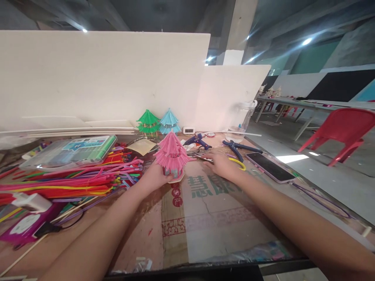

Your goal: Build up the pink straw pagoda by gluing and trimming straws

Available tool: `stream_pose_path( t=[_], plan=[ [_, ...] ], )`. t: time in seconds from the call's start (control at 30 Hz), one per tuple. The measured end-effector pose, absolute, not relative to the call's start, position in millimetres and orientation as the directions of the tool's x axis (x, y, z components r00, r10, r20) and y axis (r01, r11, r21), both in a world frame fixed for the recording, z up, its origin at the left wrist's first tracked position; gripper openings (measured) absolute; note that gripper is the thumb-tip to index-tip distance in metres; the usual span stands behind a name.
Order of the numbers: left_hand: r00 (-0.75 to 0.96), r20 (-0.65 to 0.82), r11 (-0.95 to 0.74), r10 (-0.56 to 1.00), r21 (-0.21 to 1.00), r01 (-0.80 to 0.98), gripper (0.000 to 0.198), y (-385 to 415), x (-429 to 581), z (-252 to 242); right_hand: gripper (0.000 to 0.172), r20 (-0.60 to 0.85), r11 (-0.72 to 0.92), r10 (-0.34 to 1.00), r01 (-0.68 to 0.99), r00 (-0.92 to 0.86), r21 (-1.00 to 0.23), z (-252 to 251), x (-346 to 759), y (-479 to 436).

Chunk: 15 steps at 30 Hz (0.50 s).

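Note:
A pink tiered pagoda (pixel 171 154), its roofs built from fuzzy pipe cleaners, stands upright on the covered tabletop. My left hand (pixel 155 175) is closed around its left side near the grey-green base, the fingers partly hidden behind it. To the right, my right hand (pixel 219 164) rests low over the table, fingers bent together at a thin, dark-and-light item that I cannot make out. Just behind that hand lies a blue glue gun (pixel 198 141). A yellow loop (pixel 238 164) sits against its right side.
Green (pixel 148 123) and light blue pagodas (pixel 169 120) stand at the back by a white board. Pipe cleaners (pixel 73 181), a plastic case (pixel 79 151) and a purple power strip (pixel 29 226) fill the left. Blue pliers (pixel 238 148), a phone (pixel 269 167) and a clear pitcher (pixel 242 121) are right.

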<state>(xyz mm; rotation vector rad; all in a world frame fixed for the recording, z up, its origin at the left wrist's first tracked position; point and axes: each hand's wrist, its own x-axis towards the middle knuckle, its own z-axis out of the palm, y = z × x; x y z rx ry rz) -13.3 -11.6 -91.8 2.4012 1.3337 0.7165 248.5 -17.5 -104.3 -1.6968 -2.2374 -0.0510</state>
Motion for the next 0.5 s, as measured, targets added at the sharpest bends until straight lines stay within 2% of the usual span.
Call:
stream_pose_path(
  t=[0.2, 0.37, 0.5],
  plan=[
    [0.510, 0.261, -0.566, 0.820, 0.501, 0.654, 0.036, -14, -15, -96, 0.028, 0.273, 0.417, 0.889, 0.897, -0.369, -0.146, -103, 203, 23],
    [0.618, 0.140, -0.552, 0.774, 0.629, 0.548, 0.058, -13, -26, -88, 0.020, 0.267, 0.393, 0.900, 0.907, -0.344, -0.155, -113, 183, 37],
    [0.682, 0.065, -0.515, 0.729, 0.709, 0.482, 0.058, -18, -31, -75, 0.022, 0.260, 0.295, 0.935, 0.934, -0.240, -0.202, -106, 191, 31]
  ],
)
